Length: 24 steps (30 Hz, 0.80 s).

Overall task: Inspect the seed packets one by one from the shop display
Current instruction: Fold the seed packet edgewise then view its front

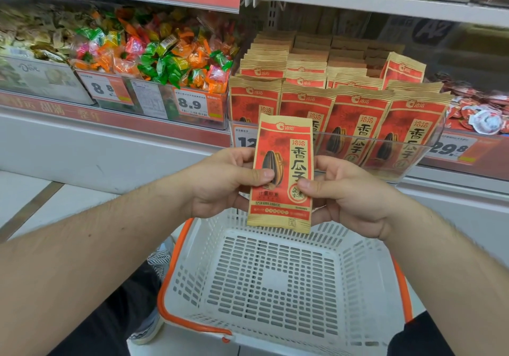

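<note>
The seed packet [282, 174] stands upright between both hands, printed front toward the camera, its long axis running top to bottom with only a slight lean. It hangs in the air just in front of the display tray [413, 163] and above the white basket [275, 278], touching neither.

The left hand [220, 182] pinches the packet's left edge, thumb flat across the printed seed and the other fingers curled behind (only their tips show near the top). The right hand [349, 196] mirrors it on the right edge, thumb pressed on the round seal low on the front, fingers folded behind.

Both hands sit at about mid-height on the packet, equally near it, so turning it over to read the back would likely pivot around that long axis. The rows of matching packets [355, 113] stand upright in the tray just beyond, nearer the right hand. Bright wrapped sweets [154, 52] fill the bin to the left.
</note>
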### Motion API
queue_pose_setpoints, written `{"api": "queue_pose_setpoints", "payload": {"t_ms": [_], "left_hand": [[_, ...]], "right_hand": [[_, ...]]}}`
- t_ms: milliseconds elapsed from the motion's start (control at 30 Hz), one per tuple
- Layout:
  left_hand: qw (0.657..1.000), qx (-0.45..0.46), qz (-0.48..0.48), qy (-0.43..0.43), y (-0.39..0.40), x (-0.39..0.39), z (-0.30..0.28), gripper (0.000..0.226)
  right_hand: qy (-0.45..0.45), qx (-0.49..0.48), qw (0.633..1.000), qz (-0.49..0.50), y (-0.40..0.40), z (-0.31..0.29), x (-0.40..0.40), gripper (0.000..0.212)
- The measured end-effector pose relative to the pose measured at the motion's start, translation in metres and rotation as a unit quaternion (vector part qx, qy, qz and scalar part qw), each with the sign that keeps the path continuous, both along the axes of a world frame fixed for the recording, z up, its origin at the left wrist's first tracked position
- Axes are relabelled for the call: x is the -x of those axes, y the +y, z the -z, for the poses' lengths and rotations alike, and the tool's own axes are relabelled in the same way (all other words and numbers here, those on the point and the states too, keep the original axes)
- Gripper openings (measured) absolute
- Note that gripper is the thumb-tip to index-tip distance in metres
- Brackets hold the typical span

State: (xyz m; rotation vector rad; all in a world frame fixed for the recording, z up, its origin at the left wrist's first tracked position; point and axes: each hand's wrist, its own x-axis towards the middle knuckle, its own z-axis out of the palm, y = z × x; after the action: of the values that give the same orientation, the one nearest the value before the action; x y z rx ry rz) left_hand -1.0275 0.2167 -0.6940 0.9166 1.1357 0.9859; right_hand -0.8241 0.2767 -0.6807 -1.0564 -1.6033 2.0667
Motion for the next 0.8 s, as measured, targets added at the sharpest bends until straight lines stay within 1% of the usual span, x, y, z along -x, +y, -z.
{"api": "queue_pose_setpoints", "payload": {"t_ms": [67, 100, 167, 233, 267, 333, 367, 400, 467, 567, 667, 800], "left_hand": [[1.000, 0.013, 0.000, -0.011, 0.000, -0.001, 0.001, 0.053], [1.000, 0.020, -0.001, -0.022, 0.000, -0.002, 0.000, 0.052], [0.998, 0.033, -0.005, -0.048, 0.001, -0.004, -0.001, 0.047], [0.996, 0.051, -0.013, -0.071, 0.001, -0.006, -0.004, 0.048], [0.995, 0.061, -0.014, -0.076, 0.000, -0.006, -0.006, 0.050], [0.994, 0.078, -0.011, -0.075, 0.000, -0.008, -0.009, 0.052], [0.993, 0.087, -0.012, -0.074, -0.001, -0.010, -0.010, 0.052], [0.992, 0.100, -0.015, -0.079, -0.002, -0.011, -0.011, 0.051], [0.985, 0.135, -0.026, -0.104, -0.002, -0.012, -0.012, 0.047], [0.976, 0.183, -0.030, -0.117, 0.000, -0.009, -0.011, 0.042], [0.970, 0.208, -0.030, -0.121, 0.001, -0.006, -0.008, 0.043], [0.971, 0.207, -0.029, -0.119, 0.003, -0.006, -0.006, 0.036]], "right_hand": [[0.007, 0.026, 1.000, 0.000, 0.002, 0.000, -0.001, 0.062], [0.011, 0.043, 0.999, -0.003, 0.003, 0.000, -0.001, 0.061], [0.021, 0.081, 0.996, -0.011, 0.005, -0.001, -0.002, 0.053], [0.044, 0.117, 0.992, -0.019, 0.006, -0.003, -0.004, 0.046], [0.059, 0.126, 0.990, -0.030, 0.007, -0.004, -0.004, 0.050], [0.072, 0.131, 0.987, -0.059, 0.006, -0.004, -0.006, 0.065], [0.073, 0.140, 0.985, -0.066, 0.006, -0.004, -0.006, 0.069], [0.074, 0.156, 0.983, -0.065, 0.006, -0.004, -0.006, 0.069], [0.068, 0.199, 0.977, -0.043, 0.003, -0.005, -0.002, 0.059], [0.038, 0.240, 0.970, 0.020, -0.002, -0.005, 0.005, 0.036], [0.037, 0.260, 0.964, 0.039, -0.004, -0.004, 0.010, 0.034], [0.033, 0.263, 0.963, 0.046, -0.004, -0.003, 0.010, 0.033]]}}
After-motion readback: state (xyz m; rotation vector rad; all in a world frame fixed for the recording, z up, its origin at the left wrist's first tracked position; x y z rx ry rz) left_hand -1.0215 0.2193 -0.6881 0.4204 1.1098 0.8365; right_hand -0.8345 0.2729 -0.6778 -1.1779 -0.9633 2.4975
